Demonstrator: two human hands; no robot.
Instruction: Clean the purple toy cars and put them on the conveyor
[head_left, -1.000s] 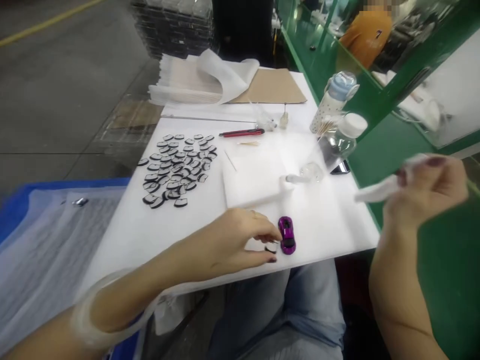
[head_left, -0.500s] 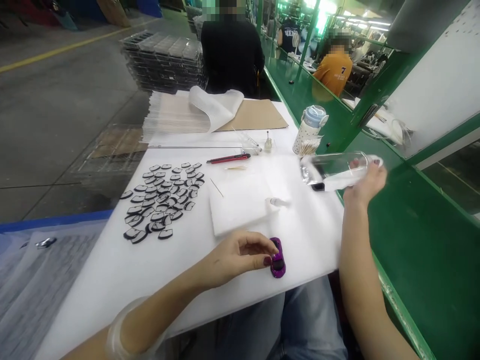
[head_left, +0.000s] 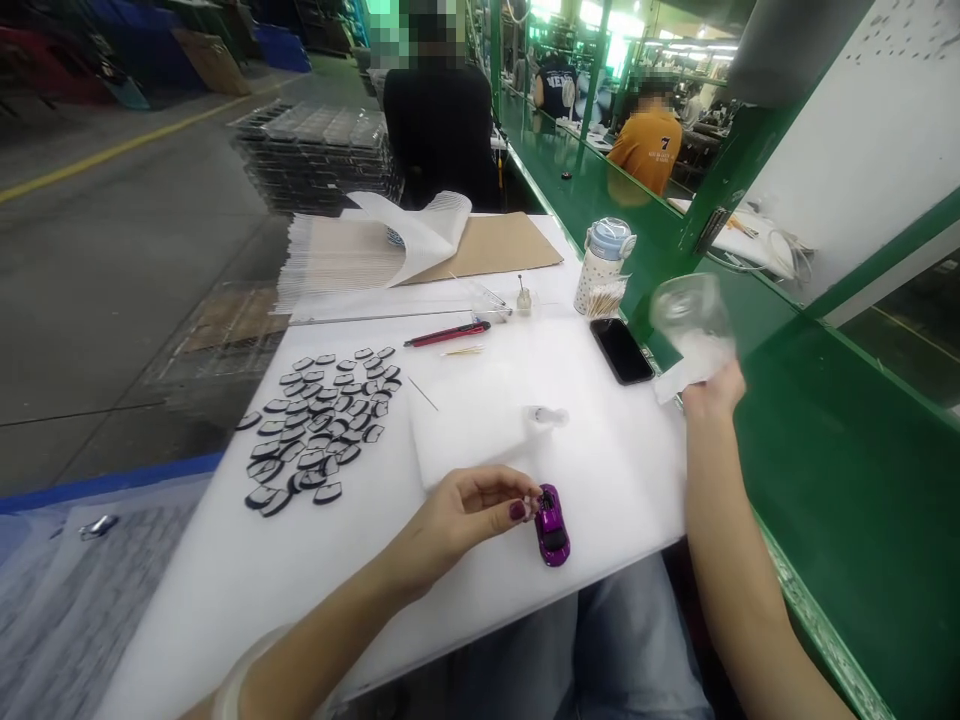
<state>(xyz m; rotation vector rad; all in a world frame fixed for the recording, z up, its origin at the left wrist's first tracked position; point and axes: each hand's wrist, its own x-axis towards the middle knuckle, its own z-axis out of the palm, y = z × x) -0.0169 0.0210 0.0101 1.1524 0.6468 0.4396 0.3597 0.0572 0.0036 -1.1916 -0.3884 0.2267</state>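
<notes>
A purple toy car [head_left: 553, 535] lies on the white table near its front edge. Beside its left side is my left hand [head_left: 469, 515], thumb and fingertips closed together; a tiny item seems to be between them, too small to name. Over the right table edge, my right hand [head_left: 716, 388] grips a clear plastic container [head_left: 686, 305] with white paper [head_left: 697, 360] against it, both blurred by motion. A black phone [head_left: 621, 350] lies left of that hand. Up from the car are a white foam sheet [head_left: 472, 430] and a small clear tube [head_left: 546, 416].
Several small black-edged pieces [head_left: 319, 430] are spread on the left. Farther back are a red cutter knife [head_left: 448, 334], a small bottle [head_left: 523, 299], cotton swabs [head_left: 606, 296], a drinking bottle [head_left: 602, 260] and cardboard [head_left: 510, 240]. A green ledge [head_left: 825, 430] runs along the right.
My right hand has tilted the clear container up and moved it slightly left, uncovering the phone. My left fingertips have shifted from over the car to its left side.
</notes>
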